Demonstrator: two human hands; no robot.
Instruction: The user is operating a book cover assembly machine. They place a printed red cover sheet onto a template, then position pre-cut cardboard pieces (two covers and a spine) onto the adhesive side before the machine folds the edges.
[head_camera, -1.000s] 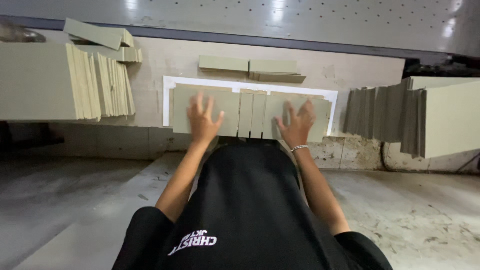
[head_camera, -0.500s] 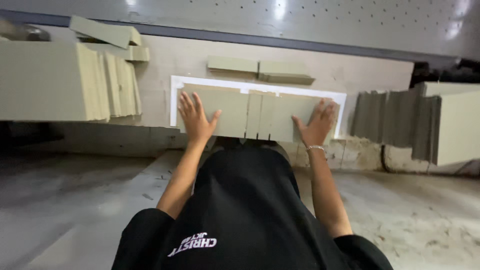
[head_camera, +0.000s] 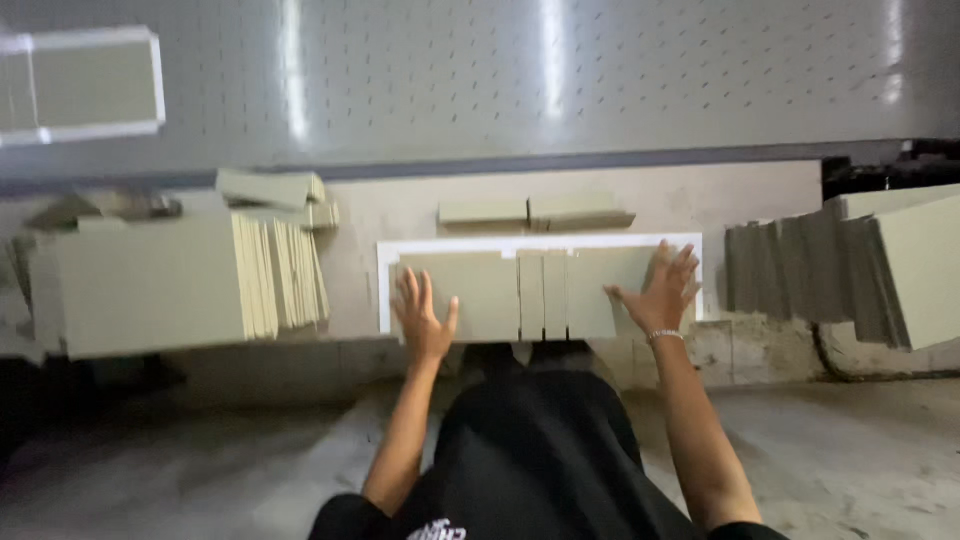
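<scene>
Perforated grey metal wall gleams above dusty concrete floor.

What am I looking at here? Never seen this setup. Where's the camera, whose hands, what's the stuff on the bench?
There is no machine: one camera sits on a person's head and looks down, so the dark clothing at the bottom is their own body. Both arms reach forward. The left hand and right hand lie flat, fingers spread, on a row of pale green-grey flat panels set inside a white outlined frame on the work surface. Neither hand grips anything. A stack of similar panels lies to the left, a darker fanned stack to the right, and two more pieces behind the frame. A perforated grey metal wall rises beyond.
</scene>
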